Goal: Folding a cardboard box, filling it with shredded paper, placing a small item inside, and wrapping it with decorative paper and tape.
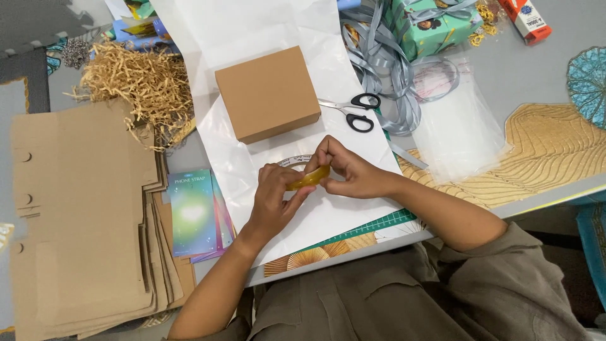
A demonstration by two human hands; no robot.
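So the tape roll [305, 174] was up off the white paper [252, 38], pinched between both hands just on the near side of the brown box [267, 93]. The left hand [273, 201] had its fingers curled shut around the roll's near edge, and the right hand [351, 170] was closed over the far side with the fingertips picking at the rim, like it was hunting for the loose end. I couldn't tell whether any tape had actually been peeled free.

My guess at the trouble spots: if the end lifted in a thin sliver it could have torn at an angle or folded back on itself, and then it's useless. Both hands were busy, so nothing pinned the paper, and a tug on the roll could have dragged the sheet and knocked the box off square.

The scissors [356, 111] lay just to the right of the box, blades pointing toward it, near enough to bump with a wrist. Past them sat the grey ribbon [385, 63], and loose tape could easily have snagged it. Left of the box was the shredded paper [136, 82], which sticks to anything, then the cardboard stack [76, 215].
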